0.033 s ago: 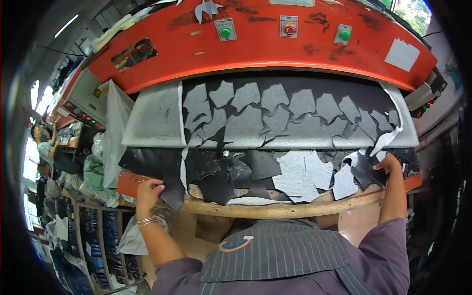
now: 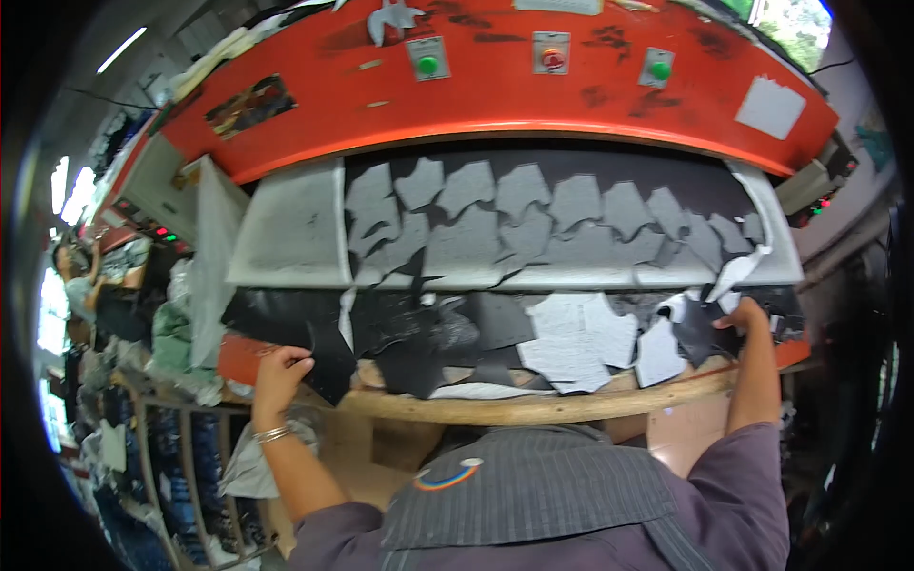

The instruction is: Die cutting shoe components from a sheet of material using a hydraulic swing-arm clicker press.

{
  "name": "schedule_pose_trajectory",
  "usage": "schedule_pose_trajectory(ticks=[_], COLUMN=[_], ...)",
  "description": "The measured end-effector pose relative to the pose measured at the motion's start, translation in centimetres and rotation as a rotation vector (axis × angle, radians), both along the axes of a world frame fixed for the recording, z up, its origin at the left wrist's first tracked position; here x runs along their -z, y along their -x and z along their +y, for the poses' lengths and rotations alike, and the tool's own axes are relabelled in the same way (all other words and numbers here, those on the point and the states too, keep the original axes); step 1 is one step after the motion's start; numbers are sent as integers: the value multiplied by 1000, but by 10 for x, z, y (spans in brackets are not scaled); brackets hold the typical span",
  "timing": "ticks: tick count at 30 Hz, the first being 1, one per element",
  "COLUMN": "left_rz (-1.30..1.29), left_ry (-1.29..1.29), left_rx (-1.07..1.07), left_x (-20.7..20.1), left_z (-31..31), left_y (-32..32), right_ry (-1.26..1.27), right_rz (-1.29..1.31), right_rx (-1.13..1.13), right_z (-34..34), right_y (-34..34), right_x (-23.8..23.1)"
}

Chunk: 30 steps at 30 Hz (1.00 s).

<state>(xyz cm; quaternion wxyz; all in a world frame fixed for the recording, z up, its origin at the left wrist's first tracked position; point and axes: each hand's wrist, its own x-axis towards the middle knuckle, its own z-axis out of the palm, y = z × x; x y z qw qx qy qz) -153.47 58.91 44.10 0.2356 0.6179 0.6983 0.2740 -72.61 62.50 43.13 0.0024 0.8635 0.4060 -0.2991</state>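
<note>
My left hand (image 2: 282, 373) is at the front left edge of the bench, thumb and fingers pinched on a black sheet piece (image 2: 331, 366) that looks like leather. At the right, my right hand (image 2: 745, 322) has its fingers closed on another dark sheet piece (image 2: 698, 335). Between the hands lie more black cut pieces (image 2: 411, 357) and a large white irregular piece (image 2: 578, 341). A smaller white piece (image 2: 659, 352) lies beside the right-hand dark one. Behind them, several grey cut pieces (image 2: 522, 190) rest in rows on a dark sheet.
A red machine beam (image 2: 495, 95) spans the back, with two green buttons (image 2: 428, 65) and a red one (image 2: 551, 59). A wooden rail (image 2: 514, 411) runs along the front edge. At the left are plastic bags (image 2: 214, 266), a rack (image 2: 190, 466) and a person (image 2: 81, 285) working.
The view has shifted slightly. Near my left hand, the black piece now covers the lower part of the white strip beside it. Both hands keep nearly the same places.
</note>
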Motion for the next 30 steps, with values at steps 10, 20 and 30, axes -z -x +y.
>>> schedule_pose_trajectory(ticks=[10,20,30], left_rz=[235,157,-1237], left_ry=[318,260,-26], left_rx=[209,-34,337], left_x=[49,53,-45], left_z=[36,43,35], left_y=[-87,-86,-93], right_ry=[204,-601,-326], right_rz=[-69,148,59], right_rx=[55,378,115], right_z=[28,-25,-14], right_y=[40,49,129], right_x=[37,0,37])
